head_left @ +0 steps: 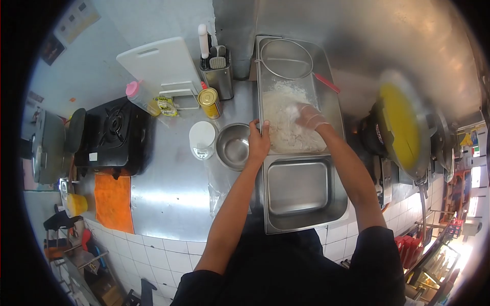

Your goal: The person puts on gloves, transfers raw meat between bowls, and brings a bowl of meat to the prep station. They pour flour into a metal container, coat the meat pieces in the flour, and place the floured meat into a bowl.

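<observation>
A deep rectangular metal tray [334, 109] holds a bed of white flour [283, 120] with lumpy pieces in it. My left hand [259, 142] grips the tray's left rim. Inside the tray, my right hand [311, 118] is in the flour; it is dusted white and seems to wear a thin clear glove. Motion smears its fingers, and flour partly hides them. A round mesh strainer [287, 58] with a red handle [326, 82] rests across the far end of the tray. Close to my left hand stands a steel bowl [234, 147].
Nearer me sits a second metal tray [298, 186]. A white kitchen scale [202, 138], a yellow can [209, 102] and a utensil holder [218, 79] stand left of the trays. Farther left is a black gas stove [115, 130]. A wok of yellow oil [400, 122] stands at right.
</observation>
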Available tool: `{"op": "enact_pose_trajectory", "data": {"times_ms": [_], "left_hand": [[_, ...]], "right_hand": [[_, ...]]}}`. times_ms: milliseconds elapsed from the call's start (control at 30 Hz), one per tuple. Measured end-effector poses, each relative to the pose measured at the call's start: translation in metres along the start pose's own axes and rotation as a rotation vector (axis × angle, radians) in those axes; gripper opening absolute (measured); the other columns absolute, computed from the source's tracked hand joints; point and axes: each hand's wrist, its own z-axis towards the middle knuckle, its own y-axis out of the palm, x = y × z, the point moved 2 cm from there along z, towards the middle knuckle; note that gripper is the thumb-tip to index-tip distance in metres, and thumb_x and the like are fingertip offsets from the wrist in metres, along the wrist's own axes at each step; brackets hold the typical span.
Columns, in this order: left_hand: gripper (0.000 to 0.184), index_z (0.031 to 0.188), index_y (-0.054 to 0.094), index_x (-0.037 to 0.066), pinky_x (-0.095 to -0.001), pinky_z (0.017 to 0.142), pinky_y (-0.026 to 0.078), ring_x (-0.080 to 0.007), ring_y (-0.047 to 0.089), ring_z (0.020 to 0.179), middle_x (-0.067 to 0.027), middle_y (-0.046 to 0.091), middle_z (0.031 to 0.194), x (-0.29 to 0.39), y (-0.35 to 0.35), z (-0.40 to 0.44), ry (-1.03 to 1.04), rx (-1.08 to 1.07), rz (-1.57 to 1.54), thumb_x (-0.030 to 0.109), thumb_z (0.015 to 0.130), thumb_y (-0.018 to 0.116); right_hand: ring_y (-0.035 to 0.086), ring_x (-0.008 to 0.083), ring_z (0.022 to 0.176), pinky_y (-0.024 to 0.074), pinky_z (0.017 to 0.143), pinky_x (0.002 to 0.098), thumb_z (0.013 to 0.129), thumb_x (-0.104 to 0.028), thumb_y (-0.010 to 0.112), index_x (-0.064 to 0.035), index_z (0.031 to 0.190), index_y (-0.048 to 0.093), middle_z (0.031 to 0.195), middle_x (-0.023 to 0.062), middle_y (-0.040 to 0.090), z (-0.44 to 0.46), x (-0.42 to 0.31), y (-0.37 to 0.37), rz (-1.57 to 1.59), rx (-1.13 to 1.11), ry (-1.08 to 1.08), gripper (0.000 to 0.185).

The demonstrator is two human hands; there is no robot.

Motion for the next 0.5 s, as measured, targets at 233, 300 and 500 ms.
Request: {"op": "enact_pose_trajectory", "data": {"times_ms": [233, 300, 500], "left_hand": [[0.061, 0.130, 0.044, -0.002, -0.0426, 0.074, 0.048, -0.0341, 0.063, 0.076, -0.0205, 0.062, 0.077, -0.009, 0.004, 0.003, 0.045, 0.029, -0.003, 0.050, 0.099, 0.051], [0.061, 0.130, 0.044, -0.002, -0.0426, 0.075, 0.048, -0.0344, 0.063, 0.076, -0.0208, 0.062, 0.078, -0.006, 0.003, 0.002, 0.043, 0.018, -0.007, 0.050, 0.099, 0.051], [0.060, 0.129, 0.044, -0.002, -0.0427, 0.076, 0.047, -0.0337, 0.063, 0.078, -0.0208, 0.062, 0.078, -0.002, 0.002, 0.000, 0.026, -0.003, -0.014, 0.049, 0.099, 0.052]], "right_hand": [[0.049, 0.0342, 0.131, 0.0388, 0.110, 0.0400, 0.076, -0.023, 0.072, -0.0089, 0.149, 0.037, 0.141, 0.0261, 0.049, -0.021, -0.041, 0.031, -0.155, -0.103, 0.061, 0.082], [0.047, 0.0334, 0.134, 0.0378, 0.111, 0.0400, 0.077, -0.023, 0.072, -0.0113, 0.150, 0.037, 0.143, 0.0252, 0.047, -0.005, -0.034, 0.064, -0.255, -0.073, 0.092, 0.082], [0.047, 0.0344, 0.133, 0.0410, 0.108, 0.0403, 0.072, -0.023, 0.076, -0.0045, 0.142, 0.045, 0.142, 0.0242, 0.048, 0.020, 0.006, 0.050, 0.156, -0.199, 0.084, 0.079]]}}
